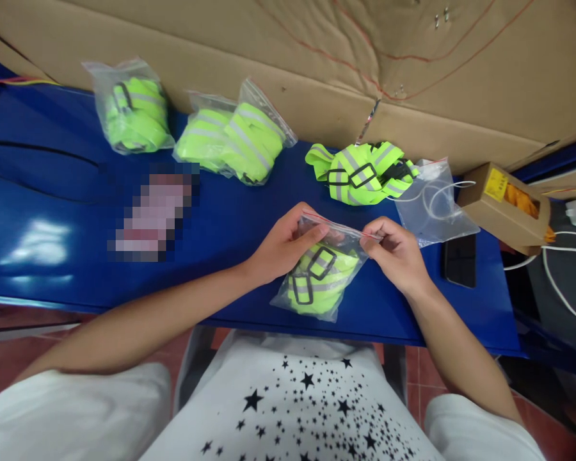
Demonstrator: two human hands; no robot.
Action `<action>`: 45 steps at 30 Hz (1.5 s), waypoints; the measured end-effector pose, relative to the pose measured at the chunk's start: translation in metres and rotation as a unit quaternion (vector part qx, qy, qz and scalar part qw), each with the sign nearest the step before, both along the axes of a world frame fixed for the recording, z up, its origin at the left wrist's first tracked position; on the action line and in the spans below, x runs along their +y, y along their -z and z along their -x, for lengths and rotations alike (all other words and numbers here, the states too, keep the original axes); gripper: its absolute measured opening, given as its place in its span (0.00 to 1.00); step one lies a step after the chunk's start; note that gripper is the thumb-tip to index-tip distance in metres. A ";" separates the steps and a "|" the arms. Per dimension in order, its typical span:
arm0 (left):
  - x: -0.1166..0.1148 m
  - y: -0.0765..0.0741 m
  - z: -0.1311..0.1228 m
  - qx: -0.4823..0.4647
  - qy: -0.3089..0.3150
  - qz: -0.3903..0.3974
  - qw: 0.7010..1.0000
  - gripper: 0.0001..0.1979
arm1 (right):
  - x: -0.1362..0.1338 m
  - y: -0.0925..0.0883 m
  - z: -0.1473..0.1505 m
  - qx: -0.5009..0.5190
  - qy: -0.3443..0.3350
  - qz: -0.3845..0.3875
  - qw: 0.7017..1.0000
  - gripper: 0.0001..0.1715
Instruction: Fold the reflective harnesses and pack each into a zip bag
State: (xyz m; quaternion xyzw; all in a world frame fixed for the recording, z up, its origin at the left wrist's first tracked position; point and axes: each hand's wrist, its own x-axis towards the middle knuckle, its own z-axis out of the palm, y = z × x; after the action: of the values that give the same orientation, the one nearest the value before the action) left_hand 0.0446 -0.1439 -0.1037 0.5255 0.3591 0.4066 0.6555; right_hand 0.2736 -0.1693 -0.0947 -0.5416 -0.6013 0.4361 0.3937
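In the head view, a clear zip bag lies near the table's front edge, its red-lined zip strip facing away from me. Inside it is a folded neon-yellow reflective strap with grey stripes and two black buckles. My left hand pinches the bag's top at the left, thumb over the zip strip. At the right end of the strip, my right hand has the edge between thumb and curled fingers. Beyond the hands sits a loose bundle of the same yellow strap, with black buckles.
Bagged yellow straps stand at the back left, with two more bags beside them. An empty clear bag, a white cable, a dark phone and an open cardboard box lie right. A blurred-out object is at left.
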 end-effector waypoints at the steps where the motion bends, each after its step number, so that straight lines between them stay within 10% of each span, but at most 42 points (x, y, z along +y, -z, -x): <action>1: 0.000 0.000 0.000 0.006 0.003 0.000 1.000 0.17 | 0.000 0.000 0.000 -0.002 -0.001 0.002 1.000 0.09; 45: -0.005 0.013 -0.001 0.099 0.097 -0.081 0.987 0.13 | -0.003 -0.001 -0.002 0.000 -0.104 0.089 0.991 0.14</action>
State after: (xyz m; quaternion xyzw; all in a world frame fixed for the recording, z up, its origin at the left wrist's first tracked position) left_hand 0.0460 -0.1491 -0.1168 0.6471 0.3348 0.3148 0.6083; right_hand 0.2751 -0.1727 -0.0940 -0.5090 -0.6130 0.5262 0.2970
